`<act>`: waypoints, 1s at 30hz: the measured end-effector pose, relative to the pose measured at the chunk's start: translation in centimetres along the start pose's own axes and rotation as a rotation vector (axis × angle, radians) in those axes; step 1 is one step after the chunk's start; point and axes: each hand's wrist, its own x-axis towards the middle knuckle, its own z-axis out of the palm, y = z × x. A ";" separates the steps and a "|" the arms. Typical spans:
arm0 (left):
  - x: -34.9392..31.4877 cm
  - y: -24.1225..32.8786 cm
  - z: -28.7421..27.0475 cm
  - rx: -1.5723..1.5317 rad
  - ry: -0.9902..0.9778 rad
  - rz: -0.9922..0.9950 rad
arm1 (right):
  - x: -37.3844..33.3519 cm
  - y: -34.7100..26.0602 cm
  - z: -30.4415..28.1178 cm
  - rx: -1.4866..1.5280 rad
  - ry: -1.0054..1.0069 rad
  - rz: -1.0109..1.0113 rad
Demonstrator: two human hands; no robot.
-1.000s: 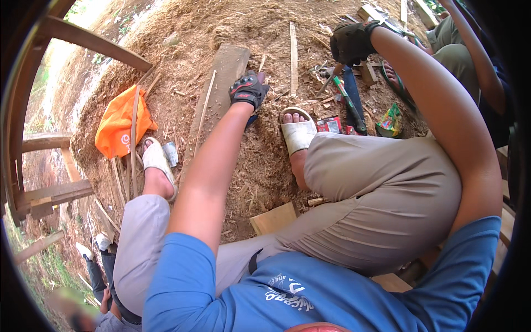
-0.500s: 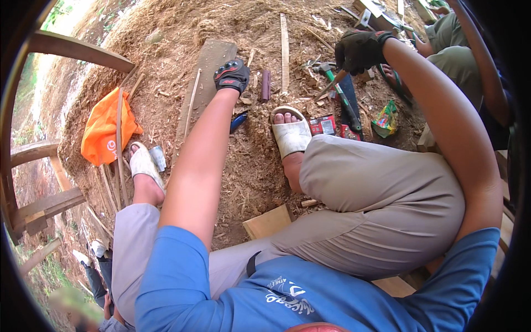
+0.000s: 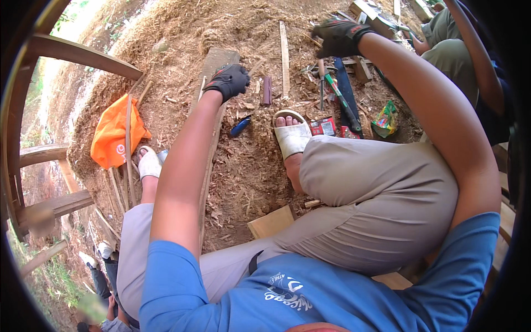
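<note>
My left hand (image 3: 228, 83), in a black glove, is closed over the edge of a long wooden plank (image 3: 220, 57). What its fingers hold, if anything, is hidden. My right hand (image 3: 338, 40), also gloved in black, is raised at the upper right with fingers apart and nothing visible in it. Below it lies a chisel-like tool (image 3: 321, 71) with a wooden handle and thin metal shaft. Beside that tool are a green-and-black-handled hammer (image 3: 342, 95) and a dark saw blade (image 3: 345, 83). A purple-brown block (image 3: 267, 90) and a blue object (image 3: 240, 126) lie between my hands.
Wood chips cover the ground around a narrow wooden strip (image 3: 285, 58). An orange bag (image 3: 116, 133) lies left, near a wooden frame (image 3: 88, 55). Red packets (image 3: 323, 126) and a green packet (image 3: 385, 118) lie by my knee. Another person (image 3: 456, 61) sits at upper right.
My right hand has let go of the wooden-handled tool, which now lies by the hammer, and has moved up and left. My left hand has turned and shifted slightly down.
</note>
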 end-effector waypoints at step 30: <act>-33.4 -15.4 -15.2 0.573 -0.047 -0.092 | -3.6 -10.1 -4.1 0.357 0.157 -0.127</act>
